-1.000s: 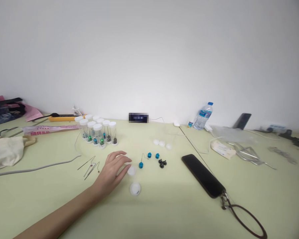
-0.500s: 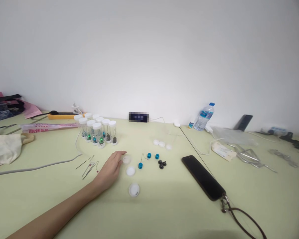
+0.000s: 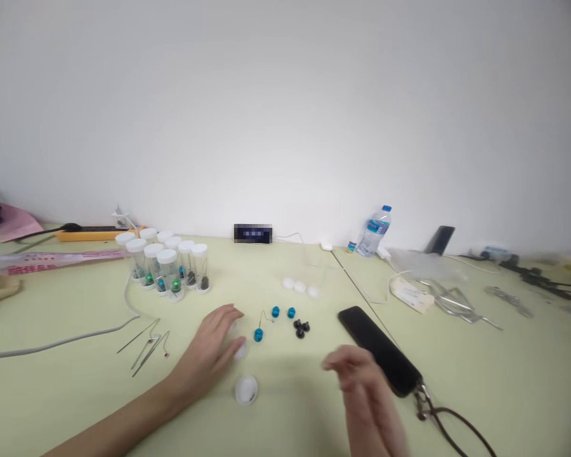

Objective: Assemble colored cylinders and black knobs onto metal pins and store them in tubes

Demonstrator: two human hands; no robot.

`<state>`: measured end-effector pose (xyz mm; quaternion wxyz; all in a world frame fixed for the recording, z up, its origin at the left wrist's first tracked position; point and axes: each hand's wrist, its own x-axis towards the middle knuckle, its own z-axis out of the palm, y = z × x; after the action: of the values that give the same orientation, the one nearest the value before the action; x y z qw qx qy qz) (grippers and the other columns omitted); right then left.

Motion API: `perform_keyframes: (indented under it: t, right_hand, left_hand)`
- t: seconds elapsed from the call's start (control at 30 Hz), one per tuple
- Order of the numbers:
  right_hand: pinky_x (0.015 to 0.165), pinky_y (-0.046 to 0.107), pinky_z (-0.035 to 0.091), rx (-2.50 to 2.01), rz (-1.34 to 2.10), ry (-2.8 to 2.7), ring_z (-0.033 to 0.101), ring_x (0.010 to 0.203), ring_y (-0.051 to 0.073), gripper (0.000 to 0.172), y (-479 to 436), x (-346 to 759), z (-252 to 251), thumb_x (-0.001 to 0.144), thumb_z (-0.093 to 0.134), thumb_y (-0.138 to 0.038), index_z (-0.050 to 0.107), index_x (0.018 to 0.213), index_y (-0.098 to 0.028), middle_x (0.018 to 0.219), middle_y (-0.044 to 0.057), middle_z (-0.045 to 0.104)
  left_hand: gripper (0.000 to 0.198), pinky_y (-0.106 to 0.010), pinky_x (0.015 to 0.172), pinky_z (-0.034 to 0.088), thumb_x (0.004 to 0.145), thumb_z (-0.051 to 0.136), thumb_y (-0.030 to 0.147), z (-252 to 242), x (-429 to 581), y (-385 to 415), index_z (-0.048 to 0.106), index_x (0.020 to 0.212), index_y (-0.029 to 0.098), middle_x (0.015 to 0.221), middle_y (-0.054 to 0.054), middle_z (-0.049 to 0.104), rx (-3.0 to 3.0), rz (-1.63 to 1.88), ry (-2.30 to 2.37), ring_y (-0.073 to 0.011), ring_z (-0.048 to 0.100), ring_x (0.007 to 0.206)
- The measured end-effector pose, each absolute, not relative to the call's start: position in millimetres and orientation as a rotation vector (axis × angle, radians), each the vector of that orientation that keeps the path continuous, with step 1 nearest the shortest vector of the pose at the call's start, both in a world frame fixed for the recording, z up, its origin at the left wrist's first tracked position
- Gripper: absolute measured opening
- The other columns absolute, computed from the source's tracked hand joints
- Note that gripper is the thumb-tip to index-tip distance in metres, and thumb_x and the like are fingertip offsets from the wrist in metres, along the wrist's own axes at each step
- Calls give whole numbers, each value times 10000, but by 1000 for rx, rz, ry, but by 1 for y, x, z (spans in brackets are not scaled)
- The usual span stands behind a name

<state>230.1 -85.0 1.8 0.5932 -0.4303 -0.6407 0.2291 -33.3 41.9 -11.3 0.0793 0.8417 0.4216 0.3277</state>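
My left hand (image 3: 212,343) is over the table with thumb and fingers apart. Between and partly under its fingers lie white round caps (image 3: 240,351), half hidden. One more white cap (image 3: 246,389) lies nearer to me, open side up. Blurred by motion, my right hand (image 3: 364,387) hangs beside the phone (image 3: 380,349), its fingers bent; nothing shows in it. Between the hands sit small blue knob-like parts (image 3: 276,311), one with a bent wire (image 3: 261,319), and a cluster of black parts (image 3: 301,328). Several bent metal wires (image 3: 147,349) lie left of my left hand.
Clear tubes with white lids (image 3: 166,270) stand in a group at back left. Near them are a grey cable (image 3: 76,339) and a yellow power strip (image 3: 88,234). A water bottle (image 3: 375,233) and a metal stand (image 3: 452,304) are at right. White discs (image 3: 300,287) lie behind.
My right hand has come into view from below. My left hand's thumb has spread away from its fingers, near the caps. The camera has turned slightly to the right and upward.
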Motion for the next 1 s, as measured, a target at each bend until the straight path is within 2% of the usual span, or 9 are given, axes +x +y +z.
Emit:
perform_keyframes:
  t: [0.13, 0.3, 0.4, 0.53, 0.77, 0.93, 1.0]
  right_hand:
    - [736, 316, 432, -922, 874, -1630, 530, 795, 173, 271, -32, 186, 14, 989, 343, -302, 488, 781, -207, 836, 43, 521]
    - [611, 253, 378, -907, 979, -1705, 471, 610, 120, 289, -9, 181, 1, 987, 360, -323, 474, 757, -190, 685, -3, 519]
    - [532, 234, 328, -972, 1136, -1764, 430, 528, 105, 287, -9, 189, -2, 980, 381, -322, 487, 751, -187, 614, -22, 529]
    - [540, 243, 295, -1051, 1209, -1737, 400, 529, 110, 275, -6, 193, -1, 963, 422, -334, 494, 740, -190, 580, -28, 536]
    - [550, 243, 290, -1060, 1348, -1529, 382, 525, 113, 235, 2, 193, 1, 938, 471, -377, 547, 825, -186, 549, -46, 492]
    - [560, 244, 303, -1023, 1362, -1480, 391, 525, 109, 261, 3, 193, 1, 929, 484, -397, 518, 778, -188, 555, -45, 500]
    - [565, 246, 306, -1029, 1355, -1474, 391, 527, 110, 273, 3, 193, -1, 927, 482, -410, 513, 772, -187, 553, -44, 502]
  left_hand:
    - [424, -486, 1041, 374, 820, 588, 370, -5, -27, 38, 484, 1196, 203, 1297, -125, 500, 2628, 857, 1162, -312, 357, 1304]
    - [154, -498, 1019, 385, 821, 563, 255, -4, -29, 35, 542, 967, 213, 1327, -112, 444, 2596, 823, 1193, -313, 284, 1339]
    - [96, -494, 1012, 395, 833, 556, 239, -6, -31, 38, 547, 926, 219, 1315, -101, 451, 2601, 808, 1159, -305, 286, 1338]
    - [128, -506, 1010, 392, 842, 568, 275, -9, -30, 42, 562, 961, 231, 1312, -99, 453, 2645, 804, 1125, -319, 275, 1338]
    - [299, -537, 1045, 325, 863, 502, 186, -9, -25, 43, 520, 1161, 211, 1322, -126, 452, 2804, 914, 1169, -319, 263, 1339]
    - [170, -559, 1017, 322, 858, 561, 297, -9, -4, 52, 594, 993, 199, 1245, -118, 528, 2863, 939, 1165, -348, 315, 1292]
    - [92, -561, 998, 329, 855, 567, 270, -11, 3, 56, 601, 895, 195, 1209, -105, 560, 2871, 938, 1159, -353, 337, 1271]
